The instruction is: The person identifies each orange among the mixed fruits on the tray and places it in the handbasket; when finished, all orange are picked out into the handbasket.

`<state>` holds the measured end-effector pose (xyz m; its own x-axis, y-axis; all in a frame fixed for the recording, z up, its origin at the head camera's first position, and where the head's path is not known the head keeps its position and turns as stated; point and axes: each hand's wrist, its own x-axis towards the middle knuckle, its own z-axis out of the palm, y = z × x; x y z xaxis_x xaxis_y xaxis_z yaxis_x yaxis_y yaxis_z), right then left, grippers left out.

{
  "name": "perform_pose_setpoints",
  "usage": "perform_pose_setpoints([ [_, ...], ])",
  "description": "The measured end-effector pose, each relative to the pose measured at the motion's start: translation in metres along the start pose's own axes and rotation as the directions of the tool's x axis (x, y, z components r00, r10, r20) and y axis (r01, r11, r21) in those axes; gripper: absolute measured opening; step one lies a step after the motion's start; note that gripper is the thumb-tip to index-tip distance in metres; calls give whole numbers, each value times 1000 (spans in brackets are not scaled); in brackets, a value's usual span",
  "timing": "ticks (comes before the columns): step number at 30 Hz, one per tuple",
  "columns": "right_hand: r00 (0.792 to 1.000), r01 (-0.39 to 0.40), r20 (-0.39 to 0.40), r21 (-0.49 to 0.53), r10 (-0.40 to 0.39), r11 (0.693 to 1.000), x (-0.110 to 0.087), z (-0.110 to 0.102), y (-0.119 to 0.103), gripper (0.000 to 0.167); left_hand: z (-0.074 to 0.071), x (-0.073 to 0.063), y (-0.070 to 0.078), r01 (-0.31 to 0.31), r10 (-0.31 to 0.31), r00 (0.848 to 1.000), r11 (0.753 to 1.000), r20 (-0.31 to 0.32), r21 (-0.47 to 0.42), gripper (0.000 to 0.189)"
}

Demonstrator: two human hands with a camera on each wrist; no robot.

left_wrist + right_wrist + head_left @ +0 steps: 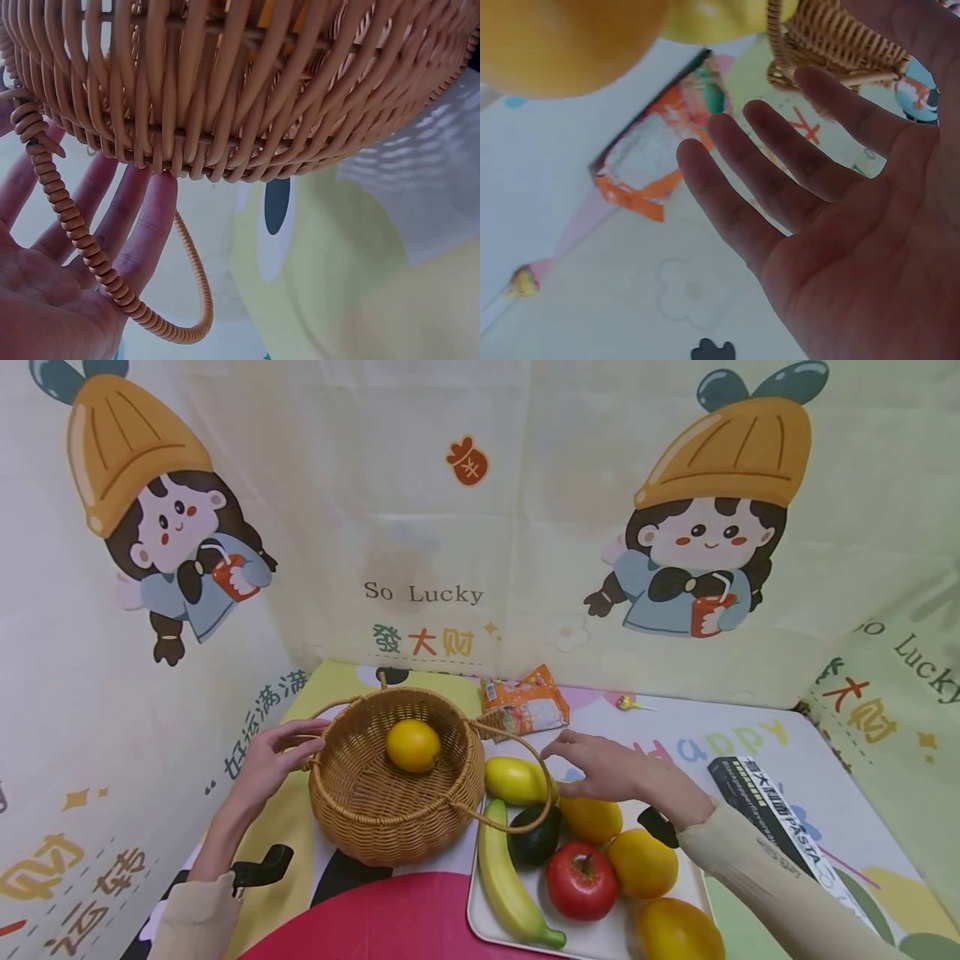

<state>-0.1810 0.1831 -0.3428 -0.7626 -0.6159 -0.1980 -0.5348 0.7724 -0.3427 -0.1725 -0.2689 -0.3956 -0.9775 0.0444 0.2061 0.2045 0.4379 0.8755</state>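
Note:
A round wicker basket [397, 810] with looped handles stands left of centre, one yellow-orange fruit [413, 746] inside it. My left hand [281, 752] is at its left side; in the left wrist view its extended fingertips touch the wicker wall [247, 97], and a handle loop [90, 255] crosses in front of the palm. My right hand [600, 766] hovers above the back of a white tray [480, 910], beside the basket's right handle [551, 777] and a lemon [517, 779]. Its fingers are spread with nothing between them in the right wrist view [840, 210].
The tray also carries a banana [498, 877], an avocado [536, 835], a red apple [582, 881] and several orange-yellow fruits [642, 862]. Behind lie an orange snack packet [528, 702] and a lollipop [633, 702]. A black pasta box [772, 818] lies right, partly behind my forearm.

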Motion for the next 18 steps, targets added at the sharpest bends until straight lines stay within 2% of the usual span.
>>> perform_pose_setpoints([
  [5,997,-67,34,40,66,997,-8,10,11,47,-2,2,2,16,-16,1000,1000,20,1,38],
  [9,991,-120,65,59,116,991,-11,17,18,49,-5,3,6,45,-45,997,999,64,-1,41],
  [14,981,-175,99,72,167,982,-15,25,23,49,-12,5,11,94,-92,987,996,131,-8,44],
  [18,975,-199,114,94,188,975,-16,33,24,52,-16,7,13,118,-119,980,993,159,11,45],
])
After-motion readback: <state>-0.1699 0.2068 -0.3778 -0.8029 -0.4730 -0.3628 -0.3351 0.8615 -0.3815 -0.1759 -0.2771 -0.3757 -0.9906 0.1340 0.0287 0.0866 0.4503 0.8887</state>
